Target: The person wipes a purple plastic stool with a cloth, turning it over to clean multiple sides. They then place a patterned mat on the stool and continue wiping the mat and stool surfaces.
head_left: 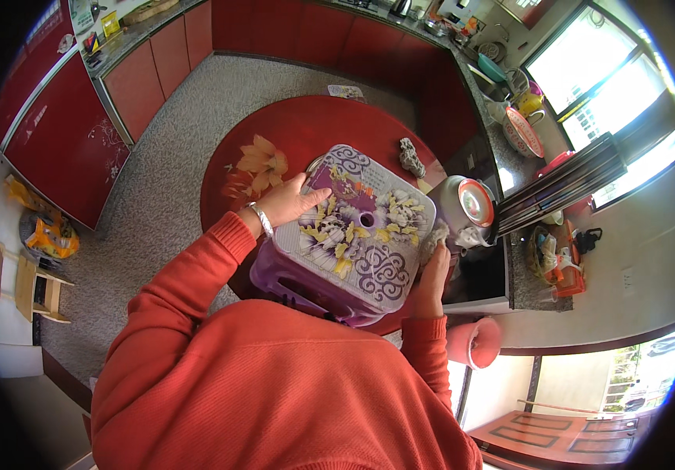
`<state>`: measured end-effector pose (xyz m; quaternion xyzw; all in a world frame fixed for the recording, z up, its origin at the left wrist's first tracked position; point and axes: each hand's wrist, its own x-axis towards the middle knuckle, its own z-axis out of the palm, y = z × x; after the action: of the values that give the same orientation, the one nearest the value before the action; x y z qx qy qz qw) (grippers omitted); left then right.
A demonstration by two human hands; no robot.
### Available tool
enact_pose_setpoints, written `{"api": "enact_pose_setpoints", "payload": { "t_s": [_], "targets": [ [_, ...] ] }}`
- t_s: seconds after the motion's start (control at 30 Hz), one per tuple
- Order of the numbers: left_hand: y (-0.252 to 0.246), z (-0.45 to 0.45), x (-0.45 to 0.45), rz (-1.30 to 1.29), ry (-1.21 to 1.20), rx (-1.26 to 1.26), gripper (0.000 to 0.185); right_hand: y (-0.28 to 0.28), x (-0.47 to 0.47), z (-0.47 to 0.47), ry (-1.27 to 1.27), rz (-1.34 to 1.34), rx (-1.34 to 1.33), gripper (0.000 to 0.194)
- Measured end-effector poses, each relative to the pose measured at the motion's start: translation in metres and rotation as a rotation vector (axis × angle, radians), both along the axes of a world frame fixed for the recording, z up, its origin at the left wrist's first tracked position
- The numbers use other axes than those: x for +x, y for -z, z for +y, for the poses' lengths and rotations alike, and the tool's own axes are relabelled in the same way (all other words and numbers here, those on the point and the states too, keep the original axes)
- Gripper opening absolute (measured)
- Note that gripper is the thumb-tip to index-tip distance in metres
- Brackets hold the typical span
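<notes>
A purple plastic stool (366, 258) with a floral patterned seat lies over the near part of a round red table (314, 117). My left hand (290, 202), with a silver bangle at its wrist, rests on the left edge of the seat, thumb on top and the other fingers partly hidden. My right hand (436, 267) is at the right side of the stool, its fingers closed on a greyish cloth (433, 238) against the seat's edge. Another crumpled grey cloth (411, 157) lies on the table beyond the stool.
Right of the stool stands a pale round vessel (449, 202) with a red-rimmed enamel bowl (476, 202) on it, near a dark stovepipe (566, 182). A pink bucket (473, 343) stands at the lower right. A small wooden stool (37, 288) is at the far left. Counters with dishes edge the room.
</notes>
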<state>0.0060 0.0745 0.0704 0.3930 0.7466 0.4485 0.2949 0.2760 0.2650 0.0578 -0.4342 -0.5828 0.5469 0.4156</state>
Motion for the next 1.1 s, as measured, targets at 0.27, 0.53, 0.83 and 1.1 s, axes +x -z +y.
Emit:
{"api": "enact_pose_setpoints", "payload": {
  "t_s": [0.27,0.53,0.83,1.1],
  "targets": [
    [-0.024,-0.010,0.011,0.027,0.006,0.201,0.055,0.003,0.018,-0.016,-0.290,0.521,-0.728,0.042],
    [-0.106,-0.039,-0.041,-0.086,0.171,0.304,0.051,-0.055,0.019,-0.083,-0.469,0.518,-0.379,0.039],
    [-0.134,0.035,-0.027,0.301,0.166,0.216,0.044,-0.011,0.009,-0.145,-0.782,0.539,-0.990,0.042],
    [-0.124,0.130,0.029,1.018,0.308,0.026,0.065,0.016,0.003,-0.157,-0.675,0.714,-1.212,0.029]
  ]
}}
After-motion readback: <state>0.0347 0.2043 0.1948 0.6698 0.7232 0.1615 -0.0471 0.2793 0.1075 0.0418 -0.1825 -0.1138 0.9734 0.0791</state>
